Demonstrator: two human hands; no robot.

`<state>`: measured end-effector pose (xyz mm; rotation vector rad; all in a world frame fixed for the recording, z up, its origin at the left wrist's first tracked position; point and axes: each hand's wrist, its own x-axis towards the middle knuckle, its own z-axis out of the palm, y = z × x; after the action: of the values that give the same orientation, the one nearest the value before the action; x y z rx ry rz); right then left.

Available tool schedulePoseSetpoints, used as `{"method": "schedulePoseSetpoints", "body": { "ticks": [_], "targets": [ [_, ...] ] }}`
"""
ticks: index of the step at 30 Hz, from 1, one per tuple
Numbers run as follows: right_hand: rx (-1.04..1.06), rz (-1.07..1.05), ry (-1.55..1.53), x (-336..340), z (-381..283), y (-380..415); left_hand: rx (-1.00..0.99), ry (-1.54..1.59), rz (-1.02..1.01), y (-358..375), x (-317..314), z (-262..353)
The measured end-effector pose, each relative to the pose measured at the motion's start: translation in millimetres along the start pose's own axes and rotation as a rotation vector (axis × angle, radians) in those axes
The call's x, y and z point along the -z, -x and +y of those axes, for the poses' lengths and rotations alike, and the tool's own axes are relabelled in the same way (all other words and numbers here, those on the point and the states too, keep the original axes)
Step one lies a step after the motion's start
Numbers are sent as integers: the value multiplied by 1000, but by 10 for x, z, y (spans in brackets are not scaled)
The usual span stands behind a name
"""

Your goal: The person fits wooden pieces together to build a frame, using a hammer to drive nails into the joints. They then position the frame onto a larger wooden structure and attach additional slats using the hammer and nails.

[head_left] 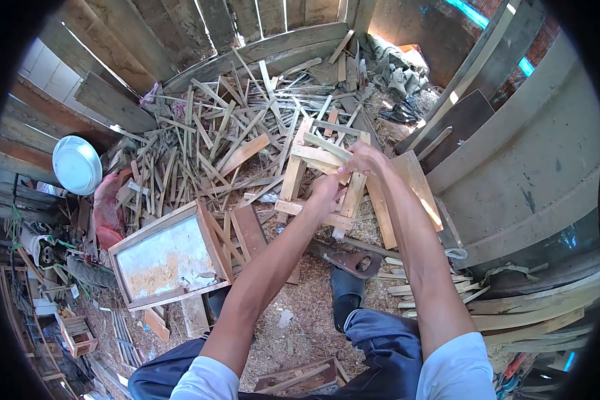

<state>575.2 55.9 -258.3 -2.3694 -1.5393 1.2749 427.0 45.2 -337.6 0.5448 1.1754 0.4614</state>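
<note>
A small frame of pale wooden bars (317,157), built like a low stool with corner posts and crosspieces, stands tilted in front of me. Closed on its right upper corner is my right hand (367,159), the thumb pointing left. Just below and to the left, my left hand (327,192) has curled fingers against the same side of the frame. The two hands nearly meet, and anything small between their fingertips is too hidden to make out. A loose-looking thin strip (328,145) lies across the frame's top.
A heap of thin wood offcuts (227,133) fills the corner behind the frame. At left are a wood-rimmed panel (170,257) and a metal basin (77,165). A broad board (417,190) leans at right, near a sandal (357,263) and my boots. Long slats (533,310) lie lower right.
</note>
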Motion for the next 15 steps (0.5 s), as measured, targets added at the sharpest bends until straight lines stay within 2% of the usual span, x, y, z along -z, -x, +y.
{"method": "schedulePoseSetpoints", "body": {
  "ticks": [2, 4, 8, 10, 12, 14, 15],
  "targets": [
    [-6, 44, -5, -95, 50, -74, -9, 15, 24, -14, 0, 4],
    [254, 249, -67, -234, 233, -178, -151, -85, 73, -86, -16, -39],
    [191, 300, -106, -274, 202, -19, -224, -56, 118, -194, -130, -6],
    [179, 342, -127, -255, 188, 23, -255, -297, 205, -184, -148, 49],
    [157, 333, -105, -225, 221, 40, -240, -268, 173, -140, -25, 93],
    [122, 380, -169, -244, 366, -45, -378, -819, 202, -91, 243, 195],
    [182, 366, -152, -229, 365, -70, -385, -833, 209, -130, 347, 284]
  ]
}}
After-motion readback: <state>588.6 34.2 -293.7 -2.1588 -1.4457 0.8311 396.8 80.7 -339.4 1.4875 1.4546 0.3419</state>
